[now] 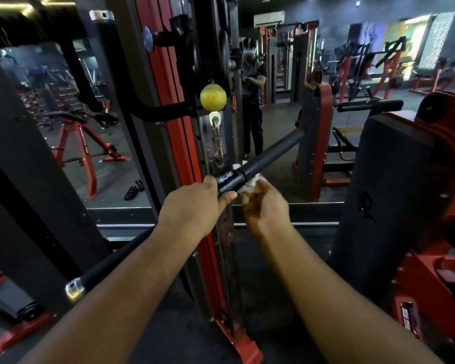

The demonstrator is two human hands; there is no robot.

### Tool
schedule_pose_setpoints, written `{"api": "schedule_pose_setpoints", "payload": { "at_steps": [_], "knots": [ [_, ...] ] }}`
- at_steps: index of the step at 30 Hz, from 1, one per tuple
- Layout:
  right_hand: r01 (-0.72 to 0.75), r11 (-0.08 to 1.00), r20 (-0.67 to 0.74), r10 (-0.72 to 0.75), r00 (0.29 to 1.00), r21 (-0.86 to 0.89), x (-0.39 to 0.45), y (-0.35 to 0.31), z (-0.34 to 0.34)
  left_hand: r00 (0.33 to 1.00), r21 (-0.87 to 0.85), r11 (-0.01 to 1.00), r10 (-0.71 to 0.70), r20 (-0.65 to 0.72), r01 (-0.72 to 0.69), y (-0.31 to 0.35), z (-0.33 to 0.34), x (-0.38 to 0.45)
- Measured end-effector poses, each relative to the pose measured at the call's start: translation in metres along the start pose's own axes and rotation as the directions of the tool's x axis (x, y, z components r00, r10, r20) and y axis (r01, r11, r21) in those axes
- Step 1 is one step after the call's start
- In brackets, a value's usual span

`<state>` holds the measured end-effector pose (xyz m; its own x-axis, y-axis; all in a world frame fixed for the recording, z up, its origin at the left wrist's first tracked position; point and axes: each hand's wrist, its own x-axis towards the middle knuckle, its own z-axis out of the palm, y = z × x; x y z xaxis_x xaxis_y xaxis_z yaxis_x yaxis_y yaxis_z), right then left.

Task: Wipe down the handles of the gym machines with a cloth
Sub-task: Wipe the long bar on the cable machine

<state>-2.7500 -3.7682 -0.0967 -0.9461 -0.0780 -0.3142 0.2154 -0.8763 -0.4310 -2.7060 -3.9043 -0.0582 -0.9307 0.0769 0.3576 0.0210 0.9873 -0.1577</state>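
Observation:
A long black pull-down bar (pixel 268 156) hangs slanted from a chain (pixel 218 143) on the red cable machine. Its rubber grip runs up to the right, and its chrome-tipped left end (pixel 75 288) reaches down below my left forearm. My left hand (pixel 197 203) grips the bar's middle section next to the chain link. My right hand (pixel 263 203) holds a crumpled white cloth (pixel 250 183) pressed against the underside of the bar, just right of the left hand. Most of the cloth is hidden by my fingers.
A yellow ball stopper (pixel 213 97) sits on the cable above the chain. The red upright (pixel 184 143) stands right behind the bar. A black padded seat back (pixel 389 185) on a red frame is at right. A mirror (pixel 273 114) ahead shows a standing person.

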Motion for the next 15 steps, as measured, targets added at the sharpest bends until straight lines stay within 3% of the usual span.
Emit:
{"api": "schedule_pose_setpoints", "payload": {
  "at_steps": [8,11,12,13,15],
  "knots": [
    [0.240,0.971,-0.109,-0.238,0.965,0.013,0.049,-0.071,0.021,1.000,-0.015,1.000,-0.007,-0.030,0.007,0.007,0.008,0.004],
    [0.445,0.876,-0.089,-0.467,0.880,-0.187,0.072,-0.097,0.021,0.999,-0.010,1.000,-0.006,-0.035,0.006,0.009,0.007,0.005],
    [0.527,0.762,-0.026,-0.577,0.817,-0.376,0.078,-0.102,0.018,0.999,-0.011,1.000,-0.004,-0.035,0.003,0.009,0.007,0.005],
    [0.585,0.560,0.098,-0.668,0.737,-0.586,0.083,-0.105,0.013,0.999,-0.009,1.000,-0.001,-0.035,0.000,0.010,0.007,0.005],
    [0.609,0.051,0.406,-0.701,0.587,-0.792,0.093,-0.109,-0.003,0.999,0.006,1.000,0.013,-0.040,-0.013,0.011,0.005,0.006]
  ]
}}
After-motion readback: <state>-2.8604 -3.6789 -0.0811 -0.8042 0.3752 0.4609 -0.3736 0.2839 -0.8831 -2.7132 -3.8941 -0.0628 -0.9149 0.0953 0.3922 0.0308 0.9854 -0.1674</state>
